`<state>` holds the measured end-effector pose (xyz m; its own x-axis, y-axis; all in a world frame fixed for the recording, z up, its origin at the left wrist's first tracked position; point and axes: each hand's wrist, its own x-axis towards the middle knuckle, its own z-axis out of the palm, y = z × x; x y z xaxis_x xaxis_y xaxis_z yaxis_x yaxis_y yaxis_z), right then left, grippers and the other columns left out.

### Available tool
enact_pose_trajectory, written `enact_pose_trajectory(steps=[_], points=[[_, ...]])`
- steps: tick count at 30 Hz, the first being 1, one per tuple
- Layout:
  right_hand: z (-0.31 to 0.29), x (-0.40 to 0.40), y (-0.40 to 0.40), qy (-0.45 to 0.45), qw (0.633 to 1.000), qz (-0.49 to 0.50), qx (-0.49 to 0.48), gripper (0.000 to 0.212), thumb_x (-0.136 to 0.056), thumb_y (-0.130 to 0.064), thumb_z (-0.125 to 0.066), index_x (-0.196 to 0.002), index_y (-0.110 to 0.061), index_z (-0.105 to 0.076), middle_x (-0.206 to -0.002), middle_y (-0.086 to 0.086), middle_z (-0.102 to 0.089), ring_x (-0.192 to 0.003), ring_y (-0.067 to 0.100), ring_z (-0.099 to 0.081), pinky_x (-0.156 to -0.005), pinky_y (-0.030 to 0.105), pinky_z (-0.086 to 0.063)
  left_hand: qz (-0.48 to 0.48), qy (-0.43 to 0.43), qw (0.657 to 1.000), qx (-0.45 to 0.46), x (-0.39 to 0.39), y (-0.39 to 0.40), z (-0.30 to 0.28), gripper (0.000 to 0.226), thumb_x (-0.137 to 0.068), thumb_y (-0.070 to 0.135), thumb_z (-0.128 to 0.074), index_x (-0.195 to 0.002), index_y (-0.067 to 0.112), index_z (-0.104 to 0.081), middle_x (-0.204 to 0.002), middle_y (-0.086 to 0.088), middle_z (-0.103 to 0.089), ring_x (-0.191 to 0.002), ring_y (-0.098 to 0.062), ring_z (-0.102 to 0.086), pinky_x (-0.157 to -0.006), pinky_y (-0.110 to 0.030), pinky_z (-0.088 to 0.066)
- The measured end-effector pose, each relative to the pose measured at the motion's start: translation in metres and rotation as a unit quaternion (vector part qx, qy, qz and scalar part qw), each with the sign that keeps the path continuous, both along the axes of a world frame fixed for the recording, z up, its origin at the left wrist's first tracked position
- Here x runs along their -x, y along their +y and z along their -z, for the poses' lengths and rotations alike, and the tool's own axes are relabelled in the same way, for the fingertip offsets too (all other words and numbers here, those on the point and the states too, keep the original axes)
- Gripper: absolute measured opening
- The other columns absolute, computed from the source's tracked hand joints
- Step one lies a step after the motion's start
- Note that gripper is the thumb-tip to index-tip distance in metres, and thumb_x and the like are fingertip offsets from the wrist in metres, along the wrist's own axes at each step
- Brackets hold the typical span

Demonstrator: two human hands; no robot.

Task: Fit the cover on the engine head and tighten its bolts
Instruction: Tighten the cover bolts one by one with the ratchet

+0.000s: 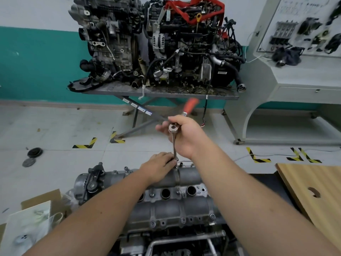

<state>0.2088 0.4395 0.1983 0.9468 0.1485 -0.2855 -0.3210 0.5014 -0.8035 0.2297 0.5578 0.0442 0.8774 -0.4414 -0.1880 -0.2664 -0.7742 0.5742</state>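
Nearest, the grey cast-aluminium engine cover (171,206) sits on the head. Right hand (186,137) grips the orange-handled steel ratchet (173,133), its extension upright; left hand (158,164) fingers apparently pinch its socket on 1 far-edge bolt.

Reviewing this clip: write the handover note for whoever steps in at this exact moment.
Right hand grips the ratchet at its head; the red handle sticks out beyond.
Left hand pinches the extension's lower end at a bolt on the cover's far edge.
Cover sits on the engine head; several bolts are in place.
Left: finish this bolt, check the rest; their tightness cannot be judged.
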Motion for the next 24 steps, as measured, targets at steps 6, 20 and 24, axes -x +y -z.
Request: enact_pose_trajectory(steps=[6,20,24], points=[[0.033,-0.001,-0.006,-0.255,0.932,0.149,0.210,0.020,-0.102,-0.019,-0.049,-0.110,-0.028,-0.066,-0.124,-0.004,-0.068,-0.114,0.008,-0.061,-0.094,0.025,-0.047,-0.019,0.008,1.000,0.009,0.001,-0.003,-0.001,0.039,-0.106,0.046,-0.036,-0.136,0.028,-0.053,-0.142,0.000,-0.050,-0.133,-0.026,-0.042,-0.112,-0.045,-0.033],[0.006,0.005,-0.001,-0.402,0.415,-0.005,0.816,0.043,-0.096,-0.048,-0.039,-0.119,-0.016,-0.056,-0.108,0.002,-0.059,-0.097,0.028,-0.056,-0.094,0.047,-0.039,-0.023,0.009,0.999,0.032,0.004,-0.004,-0.005,0.034,-0.107,0.040,-0.035,-0.128,0.024,-0.058,-0.137,-0.001,-0.056,-0.129,-0.026,-0.046,-0.108,-0.047,-0.037],[-0.004,0.004,-0.002,-0.374,0.417,-0.045,0.827,0.049,-0.100,-0.053,-0.027,-0.125,-0.018,-0.050,-0.115,0.002,-0.057,-0.104,0.029,-0.056,-0.090,0.046,-0.040,-0.019,0.006,0.999,0.030,0.005,-0.004,-0.005,0.035,-0.107,0.041,-0.033,-0.134,0.029,-0.052,-0.142,0.003,-0.051,-0.132,-0.025,-0.043,-0.110,-0.047,-0.035]])
